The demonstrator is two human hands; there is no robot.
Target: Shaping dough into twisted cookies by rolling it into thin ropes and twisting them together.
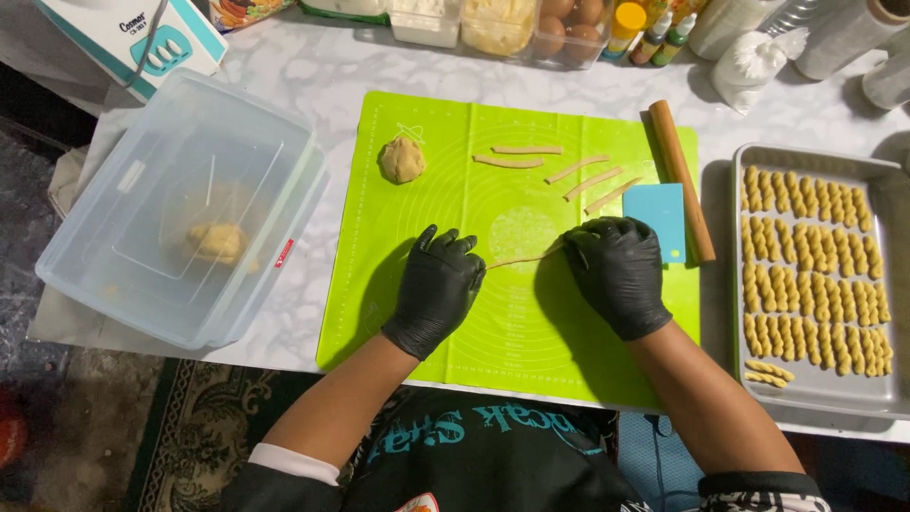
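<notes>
Home kitchen, baking mat [502,313], eggs [569,28], cookie tray [815,389]

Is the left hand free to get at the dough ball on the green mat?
Probably yes: the left hand rests on one end of a thin dough strand, and only bare green mat lies between it and the dough ball.
</notes>
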